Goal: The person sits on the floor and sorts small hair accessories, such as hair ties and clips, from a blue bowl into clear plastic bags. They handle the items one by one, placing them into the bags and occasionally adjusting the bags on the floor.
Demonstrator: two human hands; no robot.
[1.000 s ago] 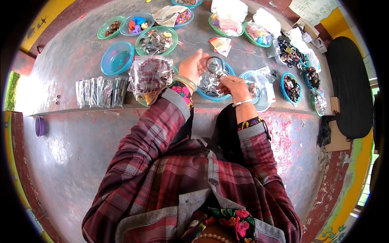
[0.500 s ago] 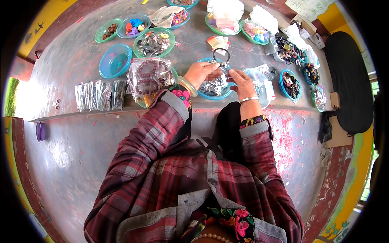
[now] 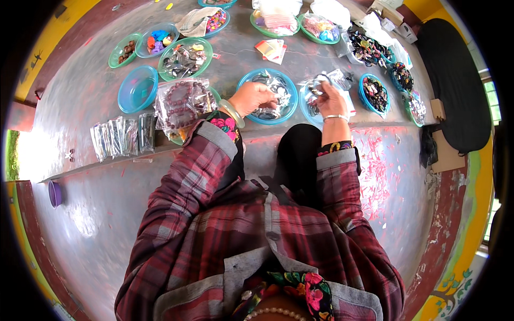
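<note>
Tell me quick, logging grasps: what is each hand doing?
Left hand: fingers curled into the blue bowl; grip cannot be told.
Right hand: holding a clear packet.

red and grey plaid sleeves (image 3: 187, 176), pale green bangle (image 3: 231, 112), blue bowl (image 3: 137, 89), green bowl (image 3: 185, 55), dark maroon bead bracelets in a clear bag (image 3: 181, 102).

Both hands (image 3: 289, 99) over blue bowls (image 3: 267, 96) of small packets (image 3: 321, 85) on a grey ledge (image 3: 80, 91).

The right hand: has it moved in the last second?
Yes. The right hand was up beside the left hand over the middle blue bowl; it has gone right, onto the clear bags in the next blue bowl.
</note>
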